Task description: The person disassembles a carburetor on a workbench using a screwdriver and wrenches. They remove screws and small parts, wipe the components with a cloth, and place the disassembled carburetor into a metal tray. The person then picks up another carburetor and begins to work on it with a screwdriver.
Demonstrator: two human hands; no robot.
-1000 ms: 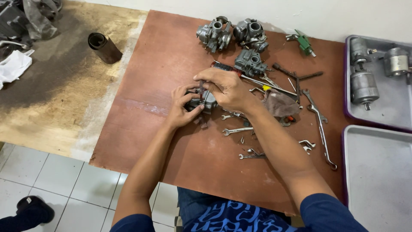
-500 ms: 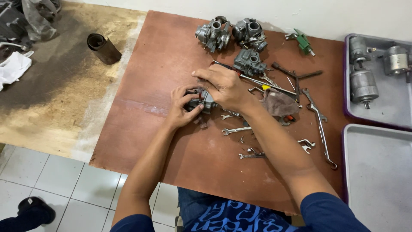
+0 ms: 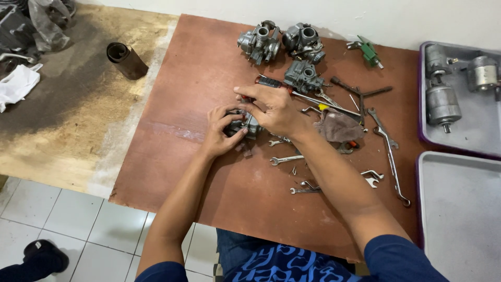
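Reddish-brown board (image 3: 209, 62) beside worn wooden bench (image 3: 68, 120), white-tiled floor (image 3: 68, 219)

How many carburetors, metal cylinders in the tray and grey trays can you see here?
Carburetors: 4, three at the back and one in the left hand and right hand at
Metal cylinders: 3
Grey trays: 2
Total: 9

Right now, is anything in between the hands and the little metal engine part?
No. Both the left hand and the right hand already touch the small metal part, gripping it from each side on the brown board.
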